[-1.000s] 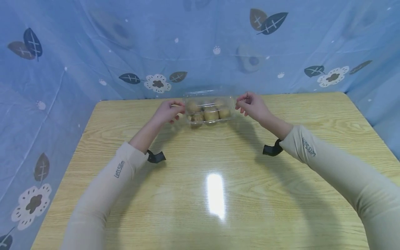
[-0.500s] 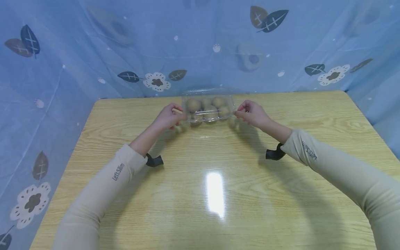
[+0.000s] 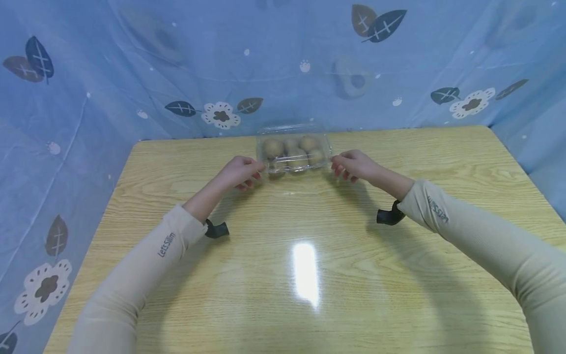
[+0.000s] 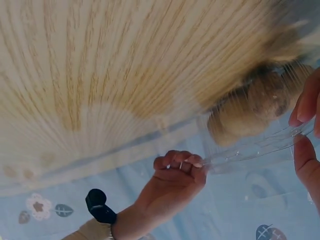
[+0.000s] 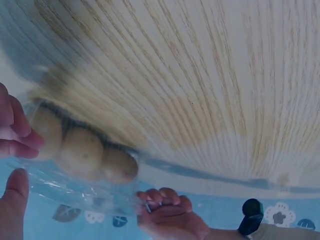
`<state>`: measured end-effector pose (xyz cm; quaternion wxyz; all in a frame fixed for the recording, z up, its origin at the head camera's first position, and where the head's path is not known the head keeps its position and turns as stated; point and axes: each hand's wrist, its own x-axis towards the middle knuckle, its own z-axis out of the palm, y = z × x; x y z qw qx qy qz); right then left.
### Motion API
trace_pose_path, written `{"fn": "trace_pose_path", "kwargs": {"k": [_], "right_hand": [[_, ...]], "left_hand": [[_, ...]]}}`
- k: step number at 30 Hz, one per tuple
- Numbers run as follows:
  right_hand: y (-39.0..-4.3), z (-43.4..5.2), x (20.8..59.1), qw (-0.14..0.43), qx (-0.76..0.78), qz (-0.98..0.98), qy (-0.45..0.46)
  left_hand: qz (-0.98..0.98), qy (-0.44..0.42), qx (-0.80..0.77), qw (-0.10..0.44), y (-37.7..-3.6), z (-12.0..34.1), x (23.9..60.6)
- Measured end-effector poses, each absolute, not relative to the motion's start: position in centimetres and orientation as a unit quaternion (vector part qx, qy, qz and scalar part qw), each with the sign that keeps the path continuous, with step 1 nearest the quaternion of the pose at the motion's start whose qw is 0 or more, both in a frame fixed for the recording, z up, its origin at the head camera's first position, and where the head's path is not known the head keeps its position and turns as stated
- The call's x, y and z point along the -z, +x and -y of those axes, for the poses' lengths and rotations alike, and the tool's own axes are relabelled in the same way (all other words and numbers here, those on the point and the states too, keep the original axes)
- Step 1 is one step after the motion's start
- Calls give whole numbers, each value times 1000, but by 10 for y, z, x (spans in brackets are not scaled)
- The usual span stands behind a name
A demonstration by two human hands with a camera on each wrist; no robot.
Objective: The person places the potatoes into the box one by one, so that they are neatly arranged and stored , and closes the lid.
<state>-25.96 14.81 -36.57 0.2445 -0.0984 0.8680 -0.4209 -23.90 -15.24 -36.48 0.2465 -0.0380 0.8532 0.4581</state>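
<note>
While the clear plastic clamshell box (image 3: 294,152) of brown fuzzy kiwifruit (image 3: 274,147) rests on the far middle of the pale wood-grain table (image 3: 309,255), we have one hand at each of its short ends, which keeps a flimsy, loaded box level and stops it from twisting. Our left hand (image 3: 240,171) meets the left end with thumb and fingers pinching the thin rim flange; the left wrist view shows that rim caught between fingertip and thumb. Our right hand (image 3: 353,164) does the same at the right end, its fingers curled together and closed on the flange, seen from across the box in the left wrist view (image 4: 177,172). We judge the rim is chosen because it is the stiffest part to grip. The box looks to be sitting on the table, though we cannot tell whether it bears its full weight there.

Counting: one box; two hands on it; two beige sleeves (image 3: 146,265); two black wrist straps (image 3: 391,216). Through the lid we make out about six kiwifruit in two rows, though glare blurs the front row, so the count is not sure. Behind the table hangs one blue cloth (image 3: 132,73) printed with leaves and flowers.
</note>
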Motion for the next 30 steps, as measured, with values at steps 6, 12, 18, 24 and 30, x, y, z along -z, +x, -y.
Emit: {"fn": "trace_pose_path", "kwargs": {"k": [6, 12, 18, 24, 30], "right_hand": [[-260, -148, 366, 237, 444, -860, -91], [-259, -149, 368, 234, 443, -860, -95], [-257, -146, 372, 227, 447, -860, -90], [-254, -145, 372, 221, 450, -861, -86], [-252, -143, 372, 223, 458, -857, -75]], "left_hand": [[-844, -50, -472, 249, -239, 150, 363], [-838, -61, -478, 255, -238, 147, 363], [-832, -57, -494, 245, -237, 148, 367], [-830, -54, -504, 233, -236, 148, 369], [-837, -44, -499, 222, -236, 149, 370]]}}
